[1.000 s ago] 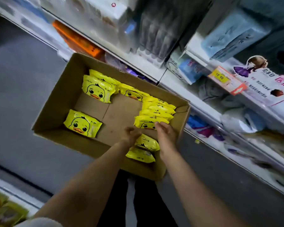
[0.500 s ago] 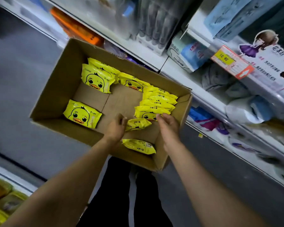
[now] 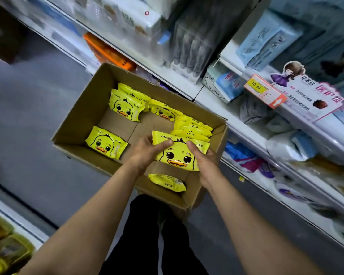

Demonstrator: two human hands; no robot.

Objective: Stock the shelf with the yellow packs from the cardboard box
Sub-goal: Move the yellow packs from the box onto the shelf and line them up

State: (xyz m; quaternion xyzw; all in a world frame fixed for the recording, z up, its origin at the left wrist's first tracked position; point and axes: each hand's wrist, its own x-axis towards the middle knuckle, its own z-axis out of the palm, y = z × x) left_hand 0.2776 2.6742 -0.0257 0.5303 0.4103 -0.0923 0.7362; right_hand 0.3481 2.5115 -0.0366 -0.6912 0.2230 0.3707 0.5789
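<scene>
An open cardboard box [image 3: 81, 116] sits on the floor against the shelving. Inside lie several yellow packs with a duck face: one at the near left [image 3: 105, 142], a pair at the far left [image 3: 125, 107], a row standing on edge at the right [image 3: 193, 129], and one [image 3: 167, 182] lying at the near side. Both hands hold one yellow pack [image 3: 179, 154] face up above the box. My left hand [image 3: 147, 148] grips its left edge with the thumb on top, and my right hand [image 3: 204, 158] grips its right edge.
White shelves [image 3: 236, 126] run diagonally on the right, filled with blue, white and grey packaged goods and a yellow price tag [image 3: 256, 86]. An orange box [image 3: 107, 53] sits on the shelf behind the carton. Grey floor lies to the left; yellow tubs [image 3: 6, 247] sit at the bottom left.
My hands were reaching among the packs at the box's near right. They have lifted one pack out and turned it face up, held between them.
</scene>
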